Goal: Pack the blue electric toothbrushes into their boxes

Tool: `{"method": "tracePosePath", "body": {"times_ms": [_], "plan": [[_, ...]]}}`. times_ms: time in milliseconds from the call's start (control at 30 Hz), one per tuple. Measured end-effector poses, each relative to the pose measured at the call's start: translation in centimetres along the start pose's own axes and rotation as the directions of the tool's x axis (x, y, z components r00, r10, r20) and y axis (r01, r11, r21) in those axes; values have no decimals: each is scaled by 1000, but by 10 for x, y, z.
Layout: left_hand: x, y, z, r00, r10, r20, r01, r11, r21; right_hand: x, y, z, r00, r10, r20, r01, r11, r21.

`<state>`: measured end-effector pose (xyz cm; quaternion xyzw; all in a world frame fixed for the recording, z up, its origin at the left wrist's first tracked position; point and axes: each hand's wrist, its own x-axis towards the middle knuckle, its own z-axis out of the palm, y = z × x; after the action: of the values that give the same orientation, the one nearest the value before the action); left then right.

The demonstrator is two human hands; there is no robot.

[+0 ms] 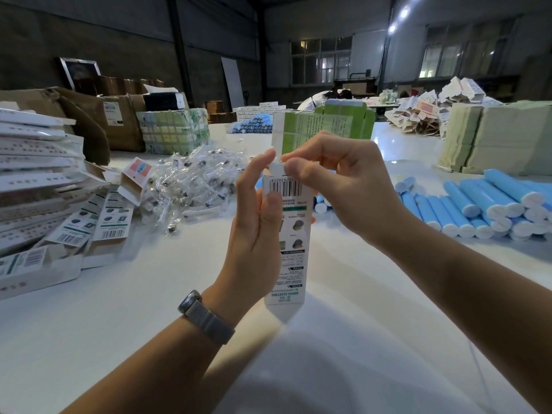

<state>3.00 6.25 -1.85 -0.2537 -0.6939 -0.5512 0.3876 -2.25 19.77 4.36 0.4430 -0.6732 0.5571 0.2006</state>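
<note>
Head view: upright box [288, 234] between both hands

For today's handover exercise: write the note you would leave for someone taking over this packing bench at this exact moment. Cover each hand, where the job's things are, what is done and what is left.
Left hand: holds the white box upright, thumb across its barcode.
Right hand: pinches the box's top flap, apparently closing it.
Blue toothbrushes: piled on the table to the right.
Empty boxes: stacked and scattered on the left; bagged small parts heaped beside them.
Done: this box looks nearly finished, though its contents are hidden.
Left: tuck the flap, set the box aside, then box the remaining toothbrushes.
</note>
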Motion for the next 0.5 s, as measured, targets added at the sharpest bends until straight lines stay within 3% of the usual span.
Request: {"method": "tracePosePath", "body": {"times_ms": [233, 367, 500], "plan": [[0, 0, -1, 999, -2, 39, 3, 999, -46, 5, -4, -9, 997, 8, 71, -9, 1000, 0], [1, 0, -2, 998, -20, 59, 24, 998, -60, 5, -2, -11, 991, 83, 110, -97, 987, 129], [1, 1, -2, 999, -20, 35, 22, 998, -54, 5, -3, -7, 999, 4, 32, -4, 1000, -5]]}}
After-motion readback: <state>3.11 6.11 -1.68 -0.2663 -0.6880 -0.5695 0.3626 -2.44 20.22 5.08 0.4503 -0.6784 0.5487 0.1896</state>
